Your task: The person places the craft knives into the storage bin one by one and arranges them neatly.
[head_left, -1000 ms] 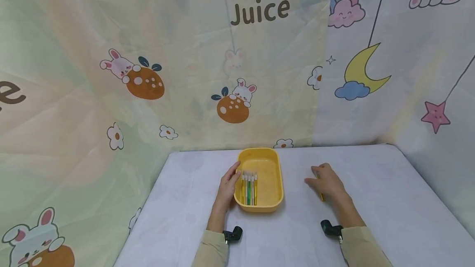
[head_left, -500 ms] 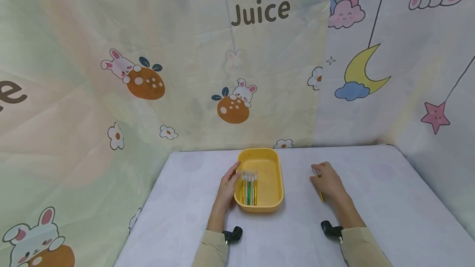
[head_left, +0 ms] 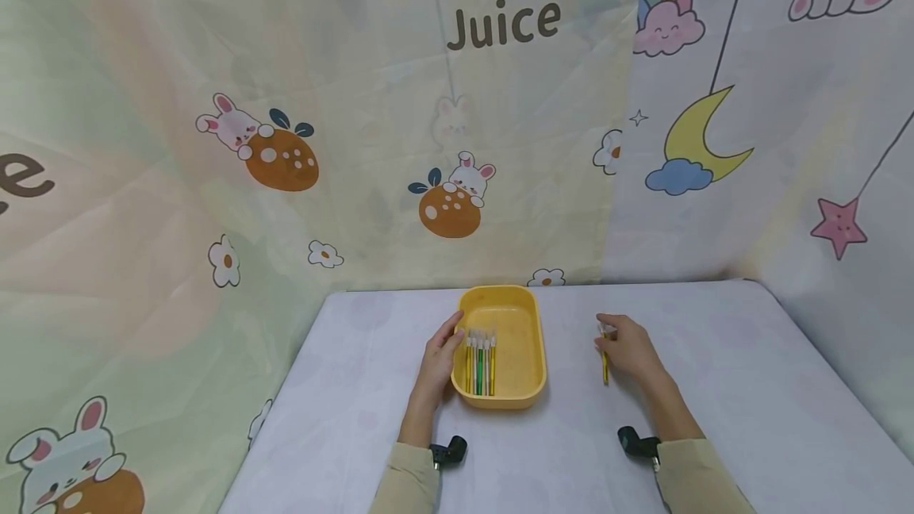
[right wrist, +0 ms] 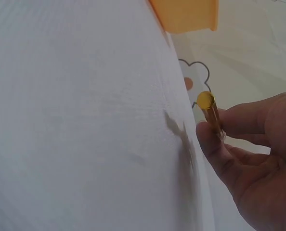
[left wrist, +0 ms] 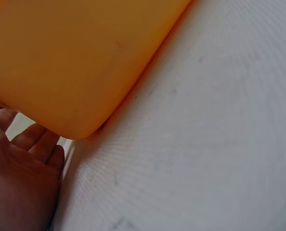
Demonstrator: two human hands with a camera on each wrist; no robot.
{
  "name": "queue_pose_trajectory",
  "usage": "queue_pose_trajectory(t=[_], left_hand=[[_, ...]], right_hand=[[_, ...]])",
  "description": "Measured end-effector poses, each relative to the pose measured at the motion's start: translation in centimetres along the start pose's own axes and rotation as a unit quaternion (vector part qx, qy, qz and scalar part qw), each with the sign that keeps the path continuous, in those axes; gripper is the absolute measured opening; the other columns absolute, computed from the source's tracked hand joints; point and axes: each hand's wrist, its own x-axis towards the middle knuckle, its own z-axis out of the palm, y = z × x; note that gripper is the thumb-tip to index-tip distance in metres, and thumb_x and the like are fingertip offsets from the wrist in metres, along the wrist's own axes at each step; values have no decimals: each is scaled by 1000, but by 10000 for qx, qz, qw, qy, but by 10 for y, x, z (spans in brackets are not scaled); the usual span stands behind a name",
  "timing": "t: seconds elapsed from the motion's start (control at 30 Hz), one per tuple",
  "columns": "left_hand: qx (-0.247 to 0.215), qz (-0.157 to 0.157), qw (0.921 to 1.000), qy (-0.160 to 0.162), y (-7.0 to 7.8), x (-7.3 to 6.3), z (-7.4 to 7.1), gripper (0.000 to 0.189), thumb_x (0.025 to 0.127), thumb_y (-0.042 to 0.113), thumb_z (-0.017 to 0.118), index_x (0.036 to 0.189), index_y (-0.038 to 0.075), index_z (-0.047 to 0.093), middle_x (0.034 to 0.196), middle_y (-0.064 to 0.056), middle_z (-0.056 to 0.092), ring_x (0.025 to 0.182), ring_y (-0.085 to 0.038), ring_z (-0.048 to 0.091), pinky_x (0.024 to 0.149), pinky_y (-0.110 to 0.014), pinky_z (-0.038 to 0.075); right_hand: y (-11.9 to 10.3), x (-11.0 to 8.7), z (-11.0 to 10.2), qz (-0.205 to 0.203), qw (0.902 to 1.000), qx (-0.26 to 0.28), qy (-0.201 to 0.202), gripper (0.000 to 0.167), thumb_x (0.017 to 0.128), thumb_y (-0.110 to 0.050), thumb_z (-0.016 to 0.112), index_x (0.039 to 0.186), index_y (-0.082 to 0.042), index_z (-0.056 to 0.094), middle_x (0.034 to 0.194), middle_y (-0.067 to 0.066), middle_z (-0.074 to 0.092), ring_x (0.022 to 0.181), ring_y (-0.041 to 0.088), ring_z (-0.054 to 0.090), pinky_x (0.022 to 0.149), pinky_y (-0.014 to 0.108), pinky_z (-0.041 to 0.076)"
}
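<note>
A yellow tray [head_left: 520, 355] stands on the white-covered table. Several slim pens [head_left: 480, 367] in yellow, green and pale colours lie side by side in its left part, clear tips pointing away. My left hand [head_left: 435, 363] holds the tray's left side, thumb over the rim and other fingers along the outer wall; the wall hides part of them in the left wrist view. To the right of the tray, my right hand [head_left: 631, 347] pinches a yellow pen [right wrist: 210, 113] between thumb and fingers near its clear end. Its round yellow end faces the right wrist camera.
The white tablecloth [head_left: 743, 387] covers the table, whose back edge meets a printed curtain [head_left: 371, 205]. Further curtain panels hang at both sides. Each wrist wears a small black camera, such as the right wrist camera [head_left: 637, 441].
The right thumb and fingers have closed on the yellow pen. The pen has shifted slightly left and turned from slanted to nearly straight. The left hand and tray stay put.
</note>
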Motion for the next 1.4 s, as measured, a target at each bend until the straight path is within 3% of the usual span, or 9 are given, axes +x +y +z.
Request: queue_pose_trajectory(t=[0.3, 0.47, 0.63, 0.77, 1.0, 1.27, 1.4], left_hand=[[-27, -25, 10000, -14, -2, 1, -1, 42, 108, 31, 54, 150, 37, 54, 165, 6, 41, 159, -21, 27, 131, -50, 20], [14, -43, 10000, -20, -2, 1, -1, 43, 108, 34, 54, 151, 38, 54, 166, 7, 41, 159, -21, 27, 131, -50, 21], [-12, 4, 10000, -34, -2, 1, -1, 43, 108, 34, 54, 151, 36, 53, 166, 6, 40, 160, -22, 25, 131, -50, 20], [-41, 35, 10000, -46, -3, 1, -1, 44, 108, 35, 54, 152, 34, 53, 166, 5, 40, 160, -22, 25, 131, -50, 19], [-34, 11, 10000, -33, -3, 1, -1, 42, 108, 34, 55, 150, 37, 54, 165, 8, 41, 160, -19, 26, 132, -49, 19], [-48, 19, 10000, -40, -3, 1, -1, 43, 108, 35, 55, 151, 36, 54, 166, 6, 40, 160, -22, 25, 131, -50, 19], [-40, 7, 10000, -25, -3, 2, -1, 42, 108, 34, 54, 150, 36, 54, 165, 7, 41, 160, -20, 26, 132, -49, 20]], right_hand=[[-1, -2, 0, -98, 9992, 380, 30, 56, 98, -4, 68, 150, 3, 49, 145, 31, 51, 103, 34, 67, 70, 30, 60], [-1, -3, -1, -95, 9969, 779, 6, 58, 98, -5, 69, 151, 0, 49, 129, 27, 59, 86, 22, 69, 65, 28, 57], [-2, -3, -2, -74, 9960, 892, -50, 60, 97, -5, 70, 153, -1, 47, 124, 26, 62, 84, 19, 69, 63, 28, 57], [-3, -3, -3, -84, 9960, 884, -33, 64, 95, -4, 71, 154, -2, 46, 129, 26, 60, 86, 20, 68, 63, 28, 57], [-3, -2, -3, -212, 9941, 1065, -58, 70, 94, -2, 71, 157, -1, 41, 157, 28, 41, 87, 20, 72, 71, 29, 63], [-10, -2, -3, -168, 9928, 1188, -50, 70, 96, -3, 70, 159, -3, 39, 163, 27, 33, 89, 23, 74, 74, 30, 65], [-15, -2, -2, -197, 9938, 1098, -39, 74, 94, -3, 73, 159, -4, 38, 164, 25, 32, 99, 27, 73, 75, 30, 65]])
